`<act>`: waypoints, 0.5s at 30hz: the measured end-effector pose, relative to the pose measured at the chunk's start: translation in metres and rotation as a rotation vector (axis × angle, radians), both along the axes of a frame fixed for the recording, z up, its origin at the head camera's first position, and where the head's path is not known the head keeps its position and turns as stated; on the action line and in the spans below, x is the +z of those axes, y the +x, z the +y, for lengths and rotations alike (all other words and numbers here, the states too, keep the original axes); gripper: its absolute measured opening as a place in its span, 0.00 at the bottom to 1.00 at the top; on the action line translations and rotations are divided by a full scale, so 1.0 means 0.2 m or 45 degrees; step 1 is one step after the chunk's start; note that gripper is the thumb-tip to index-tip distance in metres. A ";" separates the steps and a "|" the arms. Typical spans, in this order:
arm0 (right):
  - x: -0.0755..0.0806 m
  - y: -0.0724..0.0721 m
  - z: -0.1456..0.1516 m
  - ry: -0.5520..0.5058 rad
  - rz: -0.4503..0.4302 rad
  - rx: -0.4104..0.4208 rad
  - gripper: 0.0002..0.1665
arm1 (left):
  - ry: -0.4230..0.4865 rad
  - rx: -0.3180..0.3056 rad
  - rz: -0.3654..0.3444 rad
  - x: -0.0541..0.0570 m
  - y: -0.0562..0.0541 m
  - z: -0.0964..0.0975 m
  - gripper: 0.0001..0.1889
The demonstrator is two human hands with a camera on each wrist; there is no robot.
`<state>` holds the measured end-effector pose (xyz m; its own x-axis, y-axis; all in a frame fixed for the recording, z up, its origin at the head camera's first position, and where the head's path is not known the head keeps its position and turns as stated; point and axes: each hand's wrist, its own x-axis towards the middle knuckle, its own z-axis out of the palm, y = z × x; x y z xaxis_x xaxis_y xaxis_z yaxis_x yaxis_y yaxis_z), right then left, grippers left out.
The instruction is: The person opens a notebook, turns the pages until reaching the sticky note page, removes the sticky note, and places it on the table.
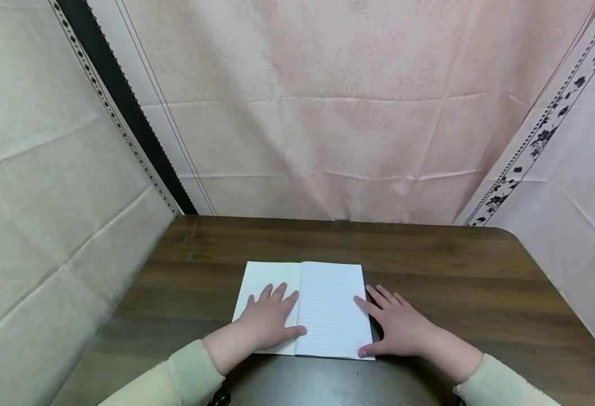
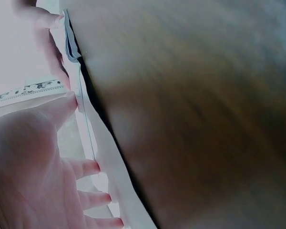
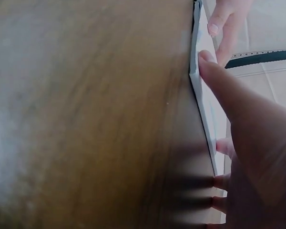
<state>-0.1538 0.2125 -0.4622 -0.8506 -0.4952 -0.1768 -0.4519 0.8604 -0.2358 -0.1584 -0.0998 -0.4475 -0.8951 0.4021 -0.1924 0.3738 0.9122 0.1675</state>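
Note:
An open notebook lies flat on the table, its right page lined and its left page plain. Across the left page rests my left hand, fingers spread and straight, the thumb reaching over the middle fold. My right hand is at the notebook's right edge; its thumb and index finger touch the page margin, while the other fingers extend beyond the edge toward the tabletop. In the left wrist view the left fingertips press on the paper. The right wrist view shows the right thumb on the page near a corner.
A dark brown wooden table carries the notebook. Pale patterned cloth hangs behind it, and more light cloth covers the left side and right side. A dark strip shows between cloths at the left.

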 end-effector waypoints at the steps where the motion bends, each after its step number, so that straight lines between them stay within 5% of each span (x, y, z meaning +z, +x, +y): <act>1: 0.00 0.00 0.00 -0.001 0.002 -0.004 0.67 | -0.001 0.000 0.000 0.00 0.00 0.00 0.44; 15: -0.01 0.01 -0.01 0.007 0.047 -0.044 0.73 | -0.004 0.006 0.010 0.00 0.00 0.01 0.43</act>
